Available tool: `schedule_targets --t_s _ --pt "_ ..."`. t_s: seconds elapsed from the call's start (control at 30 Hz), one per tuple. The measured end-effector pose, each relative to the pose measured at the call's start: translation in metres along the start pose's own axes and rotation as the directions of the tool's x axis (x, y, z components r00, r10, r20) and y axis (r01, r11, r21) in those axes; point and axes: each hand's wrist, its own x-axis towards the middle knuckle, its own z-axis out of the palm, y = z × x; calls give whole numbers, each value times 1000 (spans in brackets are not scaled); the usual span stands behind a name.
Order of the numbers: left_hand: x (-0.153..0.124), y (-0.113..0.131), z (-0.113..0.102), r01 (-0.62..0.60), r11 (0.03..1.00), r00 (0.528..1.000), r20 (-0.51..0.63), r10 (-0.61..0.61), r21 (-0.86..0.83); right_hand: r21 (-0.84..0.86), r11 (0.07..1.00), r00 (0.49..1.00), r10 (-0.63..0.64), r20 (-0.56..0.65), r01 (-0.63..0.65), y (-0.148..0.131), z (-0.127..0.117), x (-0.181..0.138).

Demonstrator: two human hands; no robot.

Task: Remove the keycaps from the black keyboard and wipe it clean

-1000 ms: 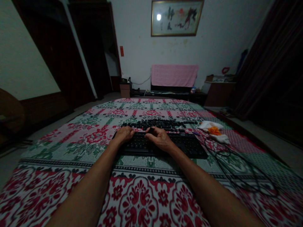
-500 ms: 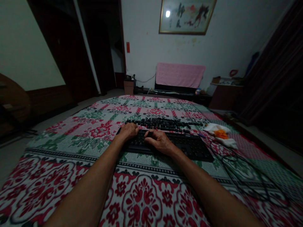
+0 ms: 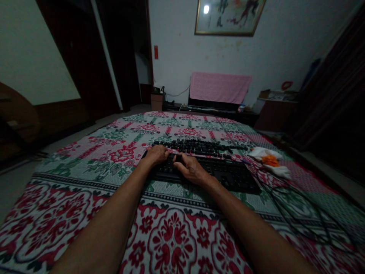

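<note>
both hands are on the black keyboard [image 3: 230,173], near each other but not touching. the right hand [image 3: 191,167] comes over the middle of it, thumb and fingers closed on a small dark piece [image 3: 178,157], which sits just above the board; from where i stand it's too dim to make out its shape. the left hand [image 3: 159,154] is by the keyboard's far left corner with its fingers curled under, and i cannot tell whether it grips anything.

the keyboard lies crosswise in front of the person on a red, green and white patterned cloth [image 3: 171,243], its right end a little nearer to the person. just beyond its far edge runs a long, untidy band of small black pieces [image 3: 199,146] that look like loose keycaps. to the right, near the keyboard's end, lie a crumpled white cloth [image 3: 259,153] and a bright orange bit [image 3: 270,160] against it. a dark cable [image 3: 316,209] loops over the bedding-like cloth below them.

across the dim room, a pink towel [image 3: 219,87] hangs over a dark, flat thing, with a framed picture [image 3: 228,23] on the wall above.
</note>
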Motion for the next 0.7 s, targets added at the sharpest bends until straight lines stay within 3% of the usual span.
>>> schedule_targets --t_s 0.2,0.47,0.6,0.7 --pt "1 -1 2 18 1000 1000 -2 -18 -7 48 996 992 78 -101 -74 7 5 -2" --pt "1 -3 1 2 999 1000 10 -2 -36 239 957 959 210 -189 -162 20 -1 0" --pt "-1 1 -8 -95 976 990 -117 73 -195 302 933 937 270 -223 -197 23 -5 1" --pt "-4 12 -15 -228 856 972 -54 230 -464 327 918 904 320 -282 -223 26 -9 2"
